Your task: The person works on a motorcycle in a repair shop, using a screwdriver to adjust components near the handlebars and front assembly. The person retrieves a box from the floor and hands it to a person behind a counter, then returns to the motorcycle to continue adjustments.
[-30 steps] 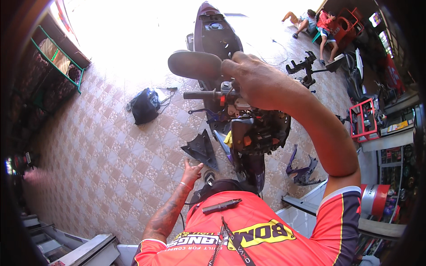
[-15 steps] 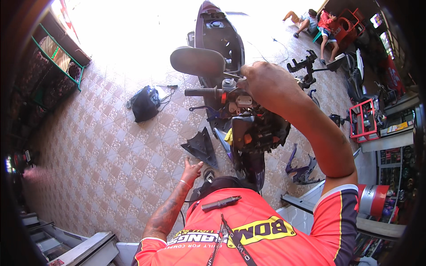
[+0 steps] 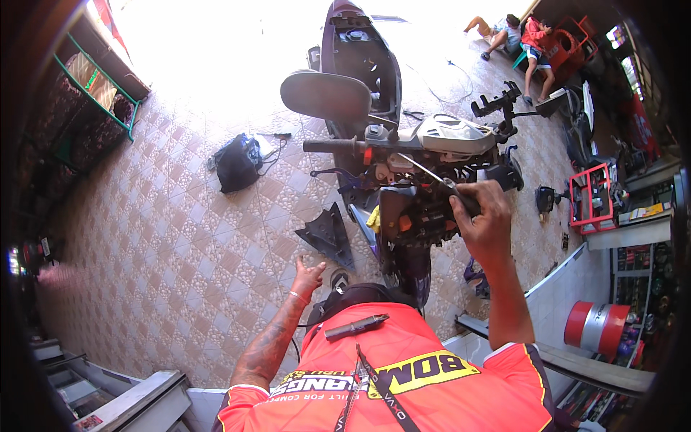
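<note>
My right hand (image 3: 476,212) grips the dark handle of a screwdriver (image 3: 434,175), whose long metal shaft points up-left toward the handlebar controls of a partly stripped scooter (image 3: 410,219). The handlebar has a grey grip (image 3: 325,145), a round-cornered mirror (image 3: 320,92) and a pale cover (image 3: 450,135). My left hand (image 3: 306,277) is open low at the left, fingers apart and holding nothing, over the floor beside a loose dark triangular panel (image 3: 327,234) as seen from above. A yellow cloth (image 3: 373,219) lies on the scooter's lower part.
Two people (image 3: 536,50) sit at the back right by red equipment. A black bag (image 3: 239,162) with cables lies on the tiled floor. A red metal frame (image 3: 590,194), shelves and a red-silver drum (image 3: 597,324) stand at the right. A bench with green rails (image 3: 97,86) is at the far left.
My right hand has come down and toward me from beside the mirror, uncovering the pale handlebar cover and showing the screwdriver in its grip. My left hand has hardly moved.
</note>
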Available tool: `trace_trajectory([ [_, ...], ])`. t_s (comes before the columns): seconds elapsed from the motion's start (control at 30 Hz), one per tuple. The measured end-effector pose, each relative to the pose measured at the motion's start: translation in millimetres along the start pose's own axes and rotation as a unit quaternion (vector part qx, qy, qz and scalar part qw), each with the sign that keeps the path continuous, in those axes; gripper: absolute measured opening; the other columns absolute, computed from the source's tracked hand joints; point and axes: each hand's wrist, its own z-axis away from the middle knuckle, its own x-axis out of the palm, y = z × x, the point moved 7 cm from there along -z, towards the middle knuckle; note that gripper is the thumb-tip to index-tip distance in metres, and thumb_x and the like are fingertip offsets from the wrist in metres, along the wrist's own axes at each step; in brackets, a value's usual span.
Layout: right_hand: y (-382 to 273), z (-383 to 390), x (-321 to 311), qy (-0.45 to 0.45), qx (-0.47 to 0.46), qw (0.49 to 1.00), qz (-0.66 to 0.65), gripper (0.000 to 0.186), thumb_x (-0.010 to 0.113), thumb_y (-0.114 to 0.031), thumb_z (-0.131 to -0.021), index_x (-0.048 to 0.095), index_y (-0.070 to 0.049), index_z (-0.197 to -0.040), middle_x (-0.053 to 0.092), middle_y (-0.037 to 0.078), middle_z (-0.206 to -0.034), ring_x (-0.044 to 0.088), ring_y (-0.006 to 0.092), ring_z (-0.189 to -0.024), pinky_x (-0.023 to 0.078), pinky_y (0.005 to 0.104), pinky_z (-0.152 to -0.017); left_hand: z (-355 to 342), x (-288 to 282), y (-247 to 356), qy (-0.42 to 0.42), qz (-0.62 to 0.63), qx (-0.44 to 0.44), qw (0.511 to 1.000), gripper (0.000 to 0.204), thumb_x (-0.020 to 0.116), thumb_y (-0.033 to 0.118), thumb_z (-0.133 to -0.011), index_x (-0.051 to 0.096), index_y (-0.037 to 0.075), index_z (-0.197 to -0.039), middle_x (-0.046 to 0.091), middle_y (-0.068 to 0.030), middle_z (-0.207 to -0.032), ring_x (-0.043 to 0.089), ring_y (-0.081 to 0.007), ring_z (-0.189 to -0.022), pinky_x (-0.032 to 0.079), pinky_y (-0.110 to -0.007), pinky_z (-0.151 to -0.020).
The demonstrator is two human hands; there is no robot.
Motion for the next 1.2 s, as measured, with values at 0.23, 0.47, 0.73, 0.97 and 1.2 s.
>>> trace_trajectory([
  [0.23,55,51,36,0.055,0.169,0.972,-0.157,0.014,0.073,-0.011,-0.085,0.068,-0.002,-0.095,0.061,0.009,-0.091,0.063,0.0205,-0.083,0.051,0.0334,-0.072,0,15,9,0.001,-0.019,-0.004,1.000,0.107,0.076,0.016,-0.088,-0.007,0.016,-0.156,0.049,0.0006,-0.075,0.047,-0.0088,-0.057,0.042,-0.025,-0.049],
  [0.47,99,62,78,0.065,0.243,0.935,-0.248,0.019,0.075,-0.017,-0.086,0.067,-0.002,-0.094,0.061,0.003,-0.091,0.060,0.0102,-0.080,0.049,0.0257,-0.073,3,23,9,0.005,-0.034,-0.014,0.999,0.104,0.074,0.012,-0.090,-0.006,0.018,-0.156,0.048,0.0005,-0.076,0.045,-0.0083,-0.058,0.040,-0.024,-0.047],
  [0.73,109,89,105,0.094,0.307,0.893,-0.314,0.016,0.074,-0.016,-0.086,0.068,-0.002,-0.091,0.065,0.007,-0.089,0.063,0.0157,-0.081,0.050,0.0301,-0.074,10,9,2,0.011,-0.030,0.000,0.999,0.107,0.075,0.016,-0.089,-0.008,0.016,-0.156,0.052,-0.0010,-0.079,0.048,-0.0091,-0.061,0.043,-0.025,-0.049],
  [0.97,129,105,138,0.082,0.381,0.803,-0.451,0.013,0.075,-0.013,-0.087,0.068,-0.003,-0.092,0.064,-0.001,-0.079,0.055,0.0029,-0.070,0.045,0.0211,-0.065,8,10,-7,0.018,-0.050,-0.009,0.999,0.109,0.076,0.017,-0.088,-0.008,0.017,-0.157,0.053,-0.0012,-0.080,0.050,-0.0096,-0.061,0.044,-0.025,-0.050],
  [1.2,117,102,123,0.096,0.357,0.819,-0.438,0.013,0.075,-0.015,-0.088,0.068,-0.004,-0.092,0.062,-0.002,-0.074,0.055,0.0045,-0.065,0.044,0.0216,-0.058,5,34,-7,-0.013,-0.091,-0.008,0.996,0.108,0.078,0.018,-0.086,-0.004,0.018,-0.157,0.053,-0.0015,-0.082,0.050,-0.0100,-0.062,0.045,-0.025,-0.053],
])
